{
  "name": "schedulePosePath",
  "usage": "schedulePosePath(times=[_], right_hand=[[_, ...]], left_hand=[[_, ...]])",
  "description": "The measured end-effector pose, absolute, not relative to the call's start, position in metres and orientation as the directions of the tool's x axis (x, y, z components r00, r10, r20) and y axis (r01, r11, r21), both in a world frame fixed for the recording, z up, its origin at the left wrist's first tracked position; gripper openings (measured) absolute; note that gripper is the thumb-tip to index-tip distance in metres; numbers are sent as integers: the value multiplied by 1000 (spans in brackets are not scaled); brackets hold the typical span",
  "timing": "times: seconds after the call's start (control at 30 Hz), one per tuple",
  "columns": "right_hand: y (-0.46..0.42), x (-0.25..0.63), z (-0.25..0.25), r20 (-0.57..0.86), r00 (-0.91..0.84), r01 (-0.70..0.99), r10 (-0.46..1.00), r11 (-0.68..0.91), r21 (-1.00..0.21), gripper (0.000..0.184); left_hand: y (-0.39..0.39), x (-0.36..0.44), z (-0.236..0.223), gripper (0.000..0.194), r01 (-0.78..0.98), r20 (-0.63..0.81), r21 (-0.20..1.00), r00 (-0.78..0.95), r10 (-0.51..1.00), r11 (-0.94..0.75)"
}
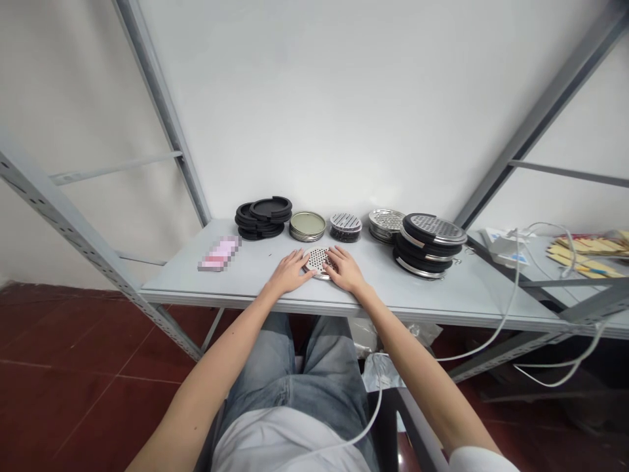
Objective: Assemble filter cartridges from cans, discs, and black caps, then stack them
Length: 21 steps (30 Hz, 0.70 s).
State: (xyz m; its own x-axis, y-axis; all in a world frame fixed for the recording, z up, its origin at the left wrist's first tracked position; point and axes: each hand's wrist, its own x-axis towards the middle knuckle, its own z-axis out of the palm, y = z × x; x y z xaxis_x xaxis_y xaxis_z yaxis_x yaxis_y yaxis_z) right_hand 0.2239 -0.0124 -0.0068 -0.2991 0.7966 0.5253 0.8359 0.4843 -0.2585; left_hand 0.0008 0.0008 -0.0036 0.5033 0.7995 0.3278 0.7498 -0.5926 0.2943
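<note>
A round perforated metal disc (pixel 318 260) lies flat on the grey table near its front edge, between my two hands. My left hand (pixel 291 272) rests at its left side, fingers stretched forward and thumb reaching onto the near rim. My right hand (pixel 345 267) lies over the right side, fingers spread on the holes, covering part of the disc. Behind it are a stack of round metal lids (pixel 307 224) and a smaller stack of slotted discs (pixel 346 224). Further right stands another pile of perforated metal discs (pixel 386 221).
Black round rings (pixel 264 213) are stacked at back left. A taller stack of black rings with metal discs (pixel 428 246) stands right. A pixelated pink item (pixel 219 254) lies left. White cable (pixel 511 295) hangs over the right edge; yellow pieces (pixel 584 252) lie on the neighbouring table.
</note>
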Motion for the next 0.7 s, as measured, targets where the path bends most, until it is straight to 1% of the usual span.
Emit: schedulePosePath(times=[0.07, 0.13, 0.27, 0.4, 0.5, 0.63, 0.7], right_hand=[[-14, 223, -5, 510, -312, 822, 801, 497, -277, 51], [-14, 222, -4, 503, -300, 827, 811, 484, -286, 48], [-12, 222, -5, 523, -199, 884, 829, 382, -269, 36], [-10, 224, -7, 546, -70, 942, 835, 234, -238, 31], [-10, 226, -9, 558, 21, 962, 830, 136, -238, 31], [-9, 227, -8, 558, 35, 962, 829, 124, -244, 31], [-9, 227, -8, 547, 31, 960, 836, 128, -249, 31]], left_hand=[[0, 1, -4, 71, 768, 344, 311, 458, 820, -560], [1, 1, -5, 69, 782, 386, 337, 393, 834, -525], [4, 1, -9, 52, 790, 474, 363, 300, 828, -494], [5, 1, -10, 40, 793, 493, 348, 298, 817, -500], [4, 1, -9, 34, 798, 493, 325, 316, 811, -508], [9, -2, -5, 26, 785, 531, 346, 287, 797, -513], [17, -6, 1, 24, 793, 544, 336, 277, 792, -508]])
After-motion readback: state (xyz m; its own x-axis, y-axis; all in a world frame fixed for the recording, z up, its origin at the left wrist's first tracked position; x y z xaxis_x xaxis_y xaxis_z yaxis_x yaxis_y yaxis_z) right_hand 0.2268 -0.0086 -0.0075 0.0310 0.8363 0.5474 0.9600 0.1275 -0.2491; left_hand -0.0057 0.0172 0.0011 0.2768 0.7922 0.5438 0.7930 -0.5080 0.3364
